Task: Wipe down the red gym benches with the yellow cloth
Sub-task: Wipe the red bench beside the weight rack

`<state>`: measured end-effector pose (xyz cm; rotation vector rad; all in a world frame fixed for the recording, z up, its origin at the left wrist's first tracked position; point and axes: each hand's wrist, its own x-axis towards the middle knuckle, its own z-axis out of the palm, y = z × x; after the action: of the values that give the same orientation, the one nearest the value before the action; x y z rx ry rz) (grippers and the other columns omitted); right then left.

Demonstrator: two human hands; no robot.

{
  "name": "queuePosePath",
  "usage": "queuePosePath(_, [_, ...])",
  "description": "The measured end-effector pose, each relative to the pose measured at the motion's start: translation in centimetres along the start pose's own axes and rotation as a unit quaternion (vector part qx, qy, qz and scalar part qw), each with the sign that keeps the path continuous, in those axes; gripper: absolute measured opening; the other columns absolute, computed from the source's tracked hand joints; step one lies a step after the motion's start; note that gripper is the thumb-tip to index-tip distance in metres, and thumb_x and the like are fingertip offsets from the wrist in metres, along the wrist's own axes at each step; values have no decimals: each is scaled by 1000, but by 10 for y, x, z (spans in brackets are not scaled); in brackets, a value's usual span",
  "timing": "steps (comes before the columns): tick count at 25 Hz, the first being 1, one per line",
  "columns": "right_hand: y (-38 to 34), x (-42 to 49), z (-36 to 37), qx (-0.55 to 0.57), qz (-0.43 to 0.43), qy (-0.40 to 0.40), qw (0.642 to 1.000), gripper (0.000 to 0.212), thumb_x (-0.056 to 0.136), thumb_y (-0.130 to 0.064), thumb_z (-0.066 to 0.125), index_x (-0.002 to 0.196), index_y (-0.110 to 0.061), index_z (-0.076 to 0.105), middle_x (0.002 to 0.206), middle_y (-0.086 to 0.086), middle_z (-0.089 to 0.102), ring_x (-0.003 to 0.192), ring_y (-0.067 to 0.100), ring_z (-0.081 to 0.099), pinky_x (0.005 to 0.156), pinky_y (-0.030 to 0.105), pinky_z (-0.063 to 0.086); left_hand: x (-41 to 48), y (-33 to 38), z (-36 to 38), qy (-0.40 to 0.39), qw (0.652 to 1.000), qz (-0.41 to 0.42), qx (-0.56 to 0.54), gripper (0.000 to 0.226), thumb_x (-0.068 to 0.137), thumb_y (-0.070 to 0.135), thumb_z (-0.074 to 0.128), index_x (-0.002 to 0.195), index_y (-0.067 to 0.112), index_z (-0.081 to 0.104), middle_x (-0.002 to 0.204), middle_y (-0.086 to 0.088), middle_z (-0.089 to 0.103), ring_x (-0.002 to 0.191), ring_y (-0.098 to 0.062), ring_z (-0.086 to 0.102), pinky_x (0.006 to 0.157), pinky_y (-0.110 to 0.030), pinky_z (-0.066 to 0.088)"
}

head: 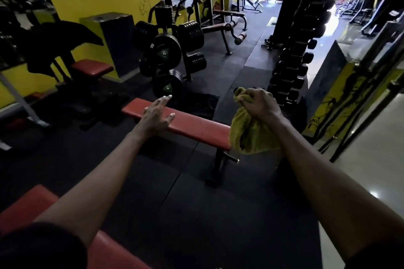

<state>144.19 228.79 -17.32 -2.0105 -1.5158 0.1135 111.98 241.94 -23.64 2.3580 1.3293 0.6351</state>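
With the right hand point(259, 102) bunched on the yellow cloth point(249, 135) and the left hand point(156, 113) spread flat, wipe the red bench point(192, 125) in long overlapping strokes.

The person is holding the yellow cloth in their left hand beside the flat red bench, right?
Not quite. The head view shows the yellow cloth bunched in the right hand, beside the flat red bench. The left hand has straight fingers and holds nothing.
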Motion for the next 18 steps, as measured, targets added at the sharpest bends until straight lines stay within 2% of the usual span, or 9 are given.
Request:
queuePosePath(5, [19, 109, 11, -22, -30, -19, 999, 30, 89, -51, 64, 112, -33, 72, 114, 7, 66, 107, 31, 63, 87, 40, 52, 91, 0, 19, 3, 1000, -17, -10, 72, 95, 34, 64, 157, 26, 29, 162, -3, 31, 149, -26, 29, 119, -52, 19])
queuePosePath(10, [60, 203, 46, -6, -10, -36, 999, 31, 89, -52, 62, 109, -31, 71, 112, 7, 67, 105, 31, 64, 84, 38, 49, 170, -19, 54, 5, 999, -36, 0, 70, 95, 33, 65, 156, 25, 32, 160, -3, 35, 148, -24, 32, 118, -52, 22])
queuePosePath(18, [167, 334, 179, 20, 40, -128, 991, 32, 92, -49, 61, 114, -28, 70, 112, 7, 63, 104, 31, 61, 87, 41, 50, 304, -79, 179, -61, 995, -84, -2, 71, 95, 31, 65, 157, 25, 30, 160, -5, 35, 148, -24, 32, 119, -53, 25])
